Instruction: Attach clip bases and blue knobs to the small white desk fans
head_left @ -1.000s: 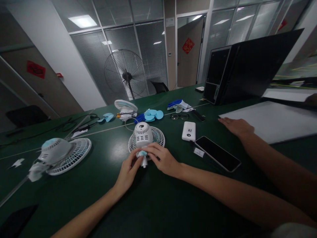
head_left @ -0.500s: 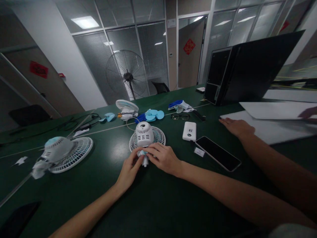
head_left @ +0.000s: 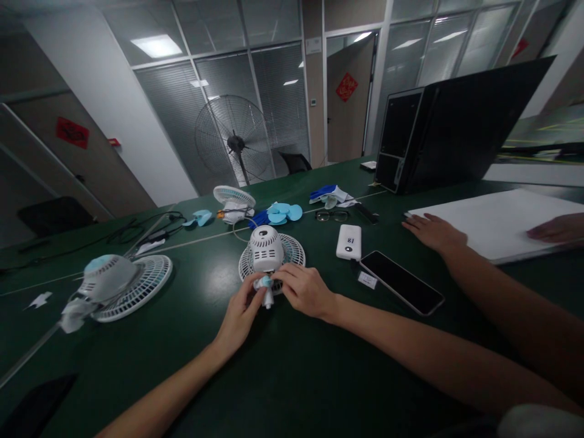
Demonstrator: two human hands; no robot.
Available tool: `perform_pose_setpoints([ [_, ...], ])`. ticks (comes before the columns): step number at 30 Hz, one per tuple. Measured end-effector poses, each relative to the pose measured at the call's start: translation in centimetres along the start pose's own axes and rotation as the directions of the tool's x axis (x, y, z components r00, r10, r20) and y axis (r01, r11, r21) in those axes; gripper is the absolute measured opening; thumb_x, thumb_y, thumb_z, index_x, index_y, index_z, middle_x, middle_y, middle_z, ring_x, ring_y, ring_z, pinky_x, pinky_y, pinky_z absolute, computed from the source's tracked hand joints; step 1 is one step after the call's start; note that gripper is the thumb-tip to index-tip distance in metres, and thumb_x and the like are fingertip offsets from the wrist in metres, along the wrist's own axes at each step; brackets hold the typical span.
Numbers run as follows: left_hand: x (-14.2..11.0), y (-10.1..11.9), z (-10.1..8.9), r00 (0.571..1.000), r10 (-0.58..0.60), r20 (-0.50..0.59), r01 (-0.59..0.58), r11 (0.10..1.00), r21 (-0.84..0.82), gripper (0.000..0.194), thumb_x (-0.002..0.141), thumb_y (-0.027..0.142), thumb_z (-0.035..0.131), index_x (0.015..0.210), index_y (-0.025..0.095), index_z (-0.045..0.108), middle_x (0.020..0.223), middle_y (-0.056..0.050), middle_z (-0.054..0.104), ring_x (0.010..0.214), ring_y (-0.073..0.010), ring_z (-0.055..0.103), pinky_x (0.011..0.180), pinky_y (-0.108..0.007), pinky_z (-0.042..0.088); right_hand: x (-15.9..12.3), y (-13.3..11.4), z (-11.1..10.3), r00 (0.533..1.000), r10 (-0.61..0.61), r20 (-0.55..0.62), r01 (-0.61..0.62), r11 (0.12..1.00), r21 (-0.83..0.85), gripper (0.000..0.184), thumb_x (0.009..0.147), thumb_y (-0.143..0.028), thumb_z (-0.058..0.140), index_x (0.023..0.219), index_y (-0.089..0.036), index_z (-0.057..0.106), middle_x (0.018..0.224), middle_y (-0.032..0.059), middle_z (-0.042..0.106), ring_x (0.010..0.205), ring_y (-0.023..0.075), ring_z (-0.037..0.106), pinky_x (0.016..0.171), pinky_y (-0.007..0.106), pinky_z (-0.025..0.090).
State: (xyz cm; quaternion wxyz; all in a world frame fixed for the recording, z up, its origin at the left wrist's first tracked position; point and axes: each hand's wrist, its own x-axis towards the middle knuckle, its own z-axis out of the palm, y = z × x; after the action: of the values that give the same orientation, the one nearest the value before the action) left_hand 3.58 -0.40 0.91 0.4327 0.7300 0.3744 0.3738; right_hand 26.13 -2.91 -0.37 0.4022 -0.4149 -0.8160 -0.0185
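A small white fan (head_left: 267,249) lies grille-down on the green table, with its vented motor housing upward. Its short white neck piece with a light-blue part (head_left: 268,298) points toward me. My left hand (head_left: 240,309) pinches this neck from the left, thumb and fingers closed. From the right, my right hand (head_left: 306,292) has its fingertips closed at the joint between neck and housing. Whether something tiny sits between those fingertips is hidden. Another white fan (head_left: 109,283) lies at the left, its neck wrapped in something whitish.
A third small fan (head_left: 235,204) and light-blue fan blades (head_left: 283,212) lie farther back. To the right are a white power bank (head_left: 349,242), a phone (head_left: 401,282) and glasses (head_left: 332,215). Another person's hands (head_left: 435,233) rest by white paper (head_left: 497,222) near a black computer case (head_left: 460,128).
My right fingertips have shifted slightly right, showing more of the blue part on the neck. My left hand keeps its hold. The other person's raised white sheet now lies flat.
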Motion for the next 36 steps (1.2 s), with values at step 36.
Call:
perform_pose_setpoints([
  [36,-0.1,-0.9,-0.3,0.999,0.016,0.052,-0.023,0.992,0.126,0.038,0.104,0.046,0.054,0.134,0.023,0.056,0.100,-0.005,0.069,0.083,-0.0224,0.064,0.071,-0.031,0.048,-0.2,0.0,-0.3,1.000,0.025,-0.001,-0.025,0.996,0.082,0.031,0.098,-0.006,0.048,0.124,-0.019,0.060,0.117,0.0088,0.069,0.104,0.0196,0.069,0.088,0.032,0.058],
])
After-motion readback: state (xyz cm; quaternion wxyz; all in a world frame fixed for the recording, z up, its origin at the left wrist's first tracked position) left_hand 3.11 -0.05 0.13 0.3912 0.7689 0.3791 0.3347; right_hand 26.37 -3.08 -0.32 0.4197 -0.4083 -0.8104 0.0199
